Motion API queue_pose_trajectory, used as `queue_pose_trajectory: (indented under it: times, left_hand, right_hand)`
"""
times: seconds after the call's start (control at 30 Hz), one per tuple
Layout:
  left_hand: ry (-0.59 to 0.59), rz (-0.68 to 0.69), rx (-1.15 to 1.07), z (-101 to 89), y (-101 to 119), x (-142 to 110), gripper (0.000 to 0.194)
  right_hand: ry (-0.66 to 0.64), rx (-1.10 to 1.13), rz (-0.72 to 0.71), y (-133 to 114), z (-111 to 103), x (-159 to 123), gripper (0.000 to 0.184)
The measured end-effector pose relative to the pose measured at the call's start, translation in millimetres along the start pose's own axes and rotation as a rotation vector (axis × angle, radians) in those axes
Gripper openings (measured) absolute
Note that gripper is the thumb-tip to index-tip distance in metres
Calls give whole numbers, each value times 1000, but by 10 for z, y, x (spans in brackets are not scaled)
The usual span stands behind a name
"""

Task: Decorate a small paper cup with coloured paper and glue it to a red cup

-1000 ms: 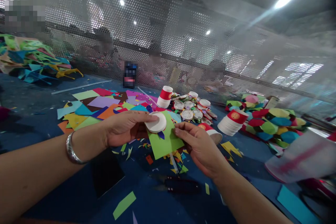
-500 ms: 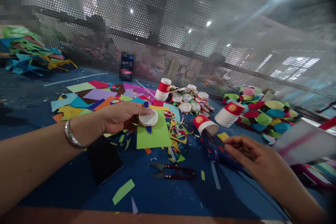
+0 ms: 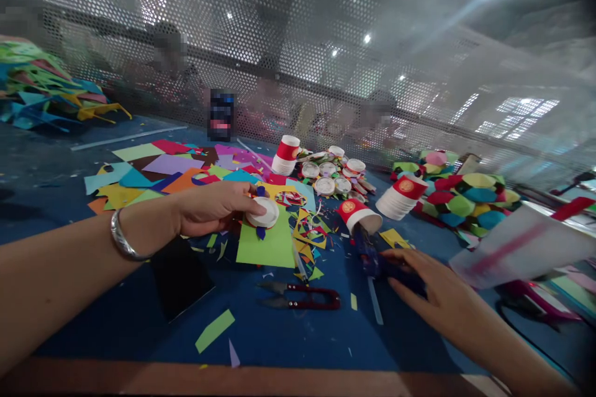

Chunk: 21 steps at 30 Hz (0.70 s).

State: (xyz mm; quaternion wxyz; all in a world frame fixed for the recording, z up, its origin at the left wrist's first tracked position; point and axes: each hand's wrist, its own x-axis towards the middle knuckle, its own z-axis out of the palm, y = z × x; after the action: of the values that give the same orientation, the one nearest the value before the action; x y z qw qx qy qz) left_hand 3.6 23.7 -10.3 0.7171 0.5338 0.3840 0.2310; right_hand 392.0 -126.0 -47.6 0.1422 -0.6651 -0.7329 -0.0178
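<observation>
My left hand (image 3: 216, 208) pinches a round white paper-cup base (image 3: 265, 213) between thumb and fingers. Dark blue paper tips poke out above and below this disc. Under it lies a lime-green paper sheet (image 3: 272, 247). My right hand (image 3: 421, 279) is around the handle of a dark blue hot glue gun (image 3: 371, 260), thumb on the near side and fingers on the far side. The gun's nozzle end sits in the mouth of a tipped red-and-white paper cup (image 3: 352, 213). Thread snips (image 3: 302, 296) with dark red handles lie between my hands.
Coloured paper sheets (image 3: 172, 164) and scraps spread across the blue table. Behind them are stacked cups (image 3: 285, 156) and a heap of white discs (image 3: 325, 185). Colourful paper shapes (image 3: 479, 198), a translucent cup with a straw (image 3: 507, 248) and another cup stack (image 3: 401, 196) stand right.
My right hand has moved left and closed around the glue gun's handle. The left hand still pinches the cup base over the green sheet. The whole view has shifted slightly.
</observation>
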Motion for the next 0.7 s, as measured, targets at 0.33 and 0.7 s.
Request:
queue_pose_trajectory:
  times: [0.33, 0.7]
  left_hand:
    - [-94, 37, -6, -18, -1, -10, 77]
    - [-83, 48, 21, 21, -18, -13, 50]
  right_hand:
    - [77, -80, 4, -44, 53, 20, 41]
    - [212, 72, 45, -47, -127, -323, 30]
